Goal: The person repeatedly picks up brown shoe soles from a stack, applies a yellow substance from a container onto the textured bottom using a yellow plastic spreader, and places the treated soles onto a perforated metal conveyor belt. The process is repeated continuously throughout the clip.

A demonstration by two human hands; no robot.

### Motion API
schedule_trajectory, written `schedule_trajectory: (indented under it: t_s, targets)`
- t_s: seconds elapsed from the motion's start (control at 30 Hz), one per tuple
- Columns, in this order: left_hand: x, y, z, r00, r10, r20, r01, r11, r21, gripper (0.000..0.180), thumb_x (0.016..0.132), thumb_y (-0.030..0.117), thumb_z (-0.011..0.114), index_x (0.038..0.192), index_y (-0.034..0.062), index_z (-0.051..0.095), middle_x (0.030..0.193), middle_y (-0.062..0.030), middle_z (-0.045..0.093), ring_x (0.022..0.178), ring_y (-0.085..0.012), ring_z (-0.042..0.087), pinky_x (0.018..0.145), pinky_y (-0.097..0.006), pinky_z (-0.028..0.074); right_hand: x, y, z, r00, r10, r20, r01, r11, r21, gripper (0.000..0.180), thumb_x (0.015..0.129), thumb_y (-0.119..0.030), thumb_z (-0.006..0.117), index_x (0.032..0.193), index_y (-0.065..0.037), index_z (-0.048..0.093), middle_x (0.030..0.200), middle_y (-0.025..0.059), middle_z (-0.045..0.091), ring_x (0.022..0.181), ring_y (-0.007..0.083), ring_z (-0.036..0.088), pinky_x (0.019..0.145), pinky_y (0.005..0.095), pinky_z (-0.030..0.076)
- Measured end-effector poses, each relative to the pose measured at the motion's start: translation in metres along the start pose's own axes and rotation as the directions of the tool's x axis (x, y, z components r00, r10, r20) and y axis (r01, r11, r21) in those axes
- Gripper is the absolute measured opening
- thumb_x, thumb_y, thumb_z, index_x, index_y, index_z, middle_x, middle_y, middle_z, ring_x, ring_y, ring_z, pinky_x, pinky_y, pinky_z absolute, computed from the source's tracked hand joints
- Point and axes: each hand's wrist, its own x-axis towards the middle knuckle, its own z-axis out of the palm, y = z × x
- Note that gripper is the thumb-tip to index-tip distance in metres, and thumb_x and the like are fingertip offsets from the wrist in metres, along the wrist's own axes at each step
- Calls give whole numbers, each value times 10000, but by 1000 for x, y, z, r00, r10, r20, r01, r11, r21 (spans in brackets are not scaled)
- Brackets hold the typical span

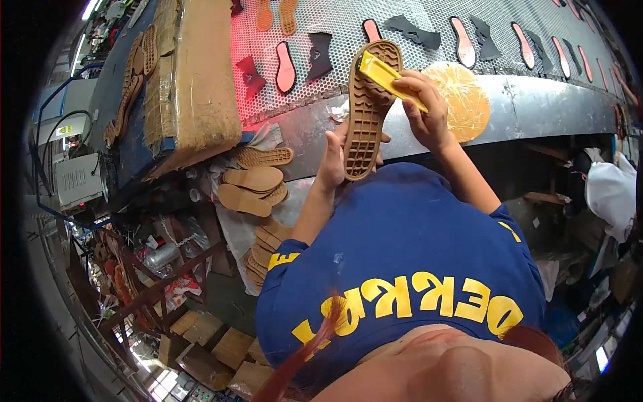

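Note:
My left hand (333, 159) holds a tan rubber shoe sole (367, 110) upright by its lower end, tread side toward me. My right hand (423, 107) grips a yellow flat tool (387, 77), and the tool's tip rests on the upper part of the sole. Both hands are raised in front of my blue shirt, just over the edge of a metal conveyor table (536, 107). A round amber disc (465, 100) lies on the metal just behind my right hand.
A perforated belt (402, 13) carries several pink insoles and dark shoe pieces. More tan soles (254, 181) are stacked to my left, below a worn cardboard box (194, 74). Cardboard scraps and clutter lie on the floor at the lower left.

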Motion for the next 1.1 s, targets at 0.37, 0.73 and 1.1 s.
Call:
schedule_trajectory:
  t_s: [0.37, 0.73, 1.1]
  targets:
    - [13, 17, 1, 993, -73, -91, 47, 964, -262, 986, 853, 814, 121, 1329, 0, 411, 1026, -232, 637, 680, -281, 681, 509, -341, 583, -11, -17, -15, 928, -78, 365, 46, 994, 96, 299, 867, -127, 653, 1136, -31, 566, 1168, 180, 579, 1051, 364, 603, 894, 412, 508]
    - [39, 16, -12, 962, -237, -138, 154, 883, -444, 1074, 835, 828, 52, 1374, -48, 363, 1172, -307, 580, 1049, -384, 624, 873, -481, 545, -20, -30, -17, 837, -199, 510, 138, 978, 154, 321, 840, -163, 676, 1107, -46, 543, 1169, 168, 567, 1137, 370, 541, 1022, 467, 431]
    - [48, 28, -6, 883, -460, -93, 387, 827, -407, 1062, 869, 795, 74, 1467, -68, 239, 1446, -270, 390, 1307, -348, 449, 1095, -424, 366, 2, -29, -32, 742, -279, 609, 91, 943, 320, 252, 876, -153, 641, 1080, -48, 538, 1113, 159, 559, 1058, 351, 562, 926, 438, 467]
